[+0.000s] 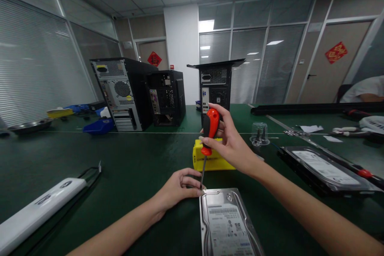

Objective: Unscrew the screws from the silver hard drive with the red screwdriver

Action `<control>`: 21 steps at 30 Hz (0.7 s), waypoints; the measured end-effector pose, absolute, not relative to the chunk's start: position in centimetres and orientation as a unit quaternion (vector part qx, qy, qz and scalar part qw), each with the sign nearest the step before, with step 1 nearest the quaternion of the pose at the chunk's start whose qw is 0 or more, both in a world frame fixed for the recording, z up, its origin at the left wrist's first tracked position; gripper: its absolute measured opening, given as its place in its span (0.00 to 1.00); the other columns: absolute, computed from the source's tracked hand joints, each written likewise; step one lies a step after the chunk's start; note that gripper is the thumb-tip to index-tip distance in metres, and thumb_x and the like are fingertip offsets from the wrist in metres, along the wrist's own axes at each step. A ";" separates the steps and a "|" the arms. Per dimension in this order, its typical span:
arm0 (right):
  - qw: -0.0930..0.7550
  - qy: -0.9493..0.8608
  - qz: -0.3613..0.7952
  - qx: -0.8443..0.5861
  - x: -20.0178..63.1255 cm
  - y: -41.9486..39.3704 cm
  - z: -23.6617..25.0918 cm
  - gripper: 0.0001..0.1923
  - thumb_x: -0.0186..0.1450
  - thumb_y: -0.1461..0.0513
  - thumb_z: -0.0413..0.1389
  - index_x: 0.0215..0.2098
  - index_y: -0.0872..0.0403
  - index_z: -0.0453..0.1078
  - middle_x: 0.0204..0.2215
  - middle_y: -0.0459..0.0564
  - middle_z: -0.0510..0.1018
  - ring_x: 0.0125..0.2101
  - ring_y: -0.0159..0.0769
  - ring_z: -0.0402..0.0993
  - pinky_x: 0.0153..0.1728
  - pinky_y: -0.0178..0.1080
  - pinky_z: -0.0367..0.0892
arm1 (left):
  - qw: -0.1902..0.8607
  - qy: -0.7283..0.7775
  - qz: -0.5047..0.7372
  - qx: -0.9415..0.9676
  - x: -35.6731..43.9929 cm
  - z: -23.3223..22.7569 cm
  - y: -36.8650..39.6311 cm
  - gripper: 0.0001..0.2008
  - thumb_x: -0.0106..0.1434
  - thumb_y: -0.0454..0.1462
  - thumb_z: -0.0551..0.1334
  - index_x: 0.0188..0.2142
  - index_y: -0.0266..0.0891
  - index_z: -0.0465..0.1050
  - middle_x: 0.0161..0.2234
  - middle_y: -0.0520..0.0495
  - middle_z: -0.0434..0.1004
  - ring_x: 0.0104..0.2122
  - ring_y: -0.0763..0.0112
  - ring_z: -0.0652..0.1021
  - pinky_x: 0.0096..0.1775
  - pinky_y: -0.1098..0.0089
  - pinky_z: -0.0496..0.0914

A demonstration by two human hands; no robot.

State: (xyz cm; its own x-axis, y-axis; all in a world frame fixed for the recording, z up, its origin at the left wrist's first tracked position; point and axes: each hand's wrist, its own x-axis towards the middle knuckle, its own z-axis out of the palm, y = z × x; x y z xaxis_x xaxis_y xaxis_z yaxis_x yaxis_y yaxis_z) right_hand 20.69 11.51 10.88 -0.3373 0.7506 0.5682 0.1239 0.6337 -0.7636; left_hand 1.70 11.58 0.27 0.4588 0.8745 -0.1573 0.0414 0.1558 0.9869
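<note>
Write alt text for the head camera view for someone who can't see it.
A right hand holds an orange-handled screwdriver upright, tip at the top-left corner of a hard drive on a green table; the left hand steadies the tip.

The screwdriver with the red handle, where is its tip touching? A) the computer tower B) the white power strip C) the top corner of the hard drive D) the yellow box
C: the right hand holds the screwdriver upright, its tip at the top left corner of the hard drive, where the left hand pinches beside it.
</note>
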 end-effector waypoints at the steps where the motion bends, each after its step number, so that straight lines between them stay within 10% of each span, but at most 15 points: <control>1: 0.497 -0.754 0.316 -0.290 20.7 11.5 10.9 0.37 0.61 0.61 0.57 0.63 0.42 0.43 0.46 0.51 0.66 0.43 0.44 0.73 0.39 0.49 0.77 | 0.643 0.403 0.326 0.563 1.7 0.2 11.6 0.27 0.44 0.35 0.74 0.43 0.34 0.69 0.33 0.45 0.81 0.35 0.67 0.79 0.42 0.67 0.69; 21: 0.464 -0.779 0.295 -0.301 20.4 10.8 11.0 0.37 0.63 0.62 0.55 0.65 0.41 0.42 0.49 0.52 0.65 0.44 0.45 0.73 0.39 0.49 0.77 | 0.618 0.385 0.287 0.623 0.7 0.6 12.0 0.26 0.49 0.37 0.72 0.48 0.35 0.71 0.38 0.43 0.82 0.41 0.61 0.80 0.48 0.60 0.69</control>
